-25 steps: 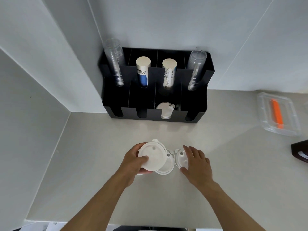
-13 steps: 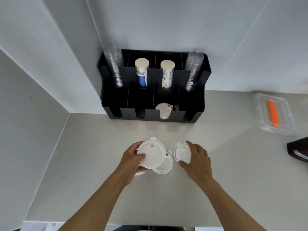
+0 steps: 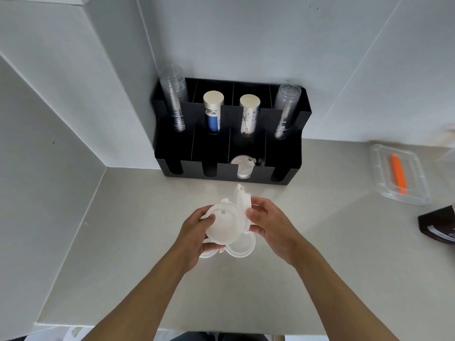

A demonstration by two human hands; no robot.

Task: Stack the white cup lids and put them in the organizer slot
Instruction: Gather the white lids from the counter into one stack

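My left hand (image 3: 194, 233) grips a white cup lid (image 3: 221, 225), held flat above the counter. My right hand (image 3: 270, 223) holds a second white lid (image 3: 242, 205) on edge, tilted upright and touching the right rim of the first. Two more white lids lie on the counter beneath the hands: one (image 3: 241, 247) shows below the held lid, another (image 3: 208, 254) peeks out under my left fingers. The black organizer (image 3: 172, 153) stands against the wall, and its third front slot holds a white lid (image 3: 242, 166).
Stacks of clear cups (image 3: 173, 99) and paper cups (image 3: 213, 112) fill the organizer's back slots. A clear plastic container (image 3: 384, 178) with an orange item sits at the right, a dark packet (image 3: 438, 225) below it. A white wall panel juts out on the left.
My right hand lifted its lid off the counter and brought it left, upright against the lid in my left hand. Both hands rose slightly.
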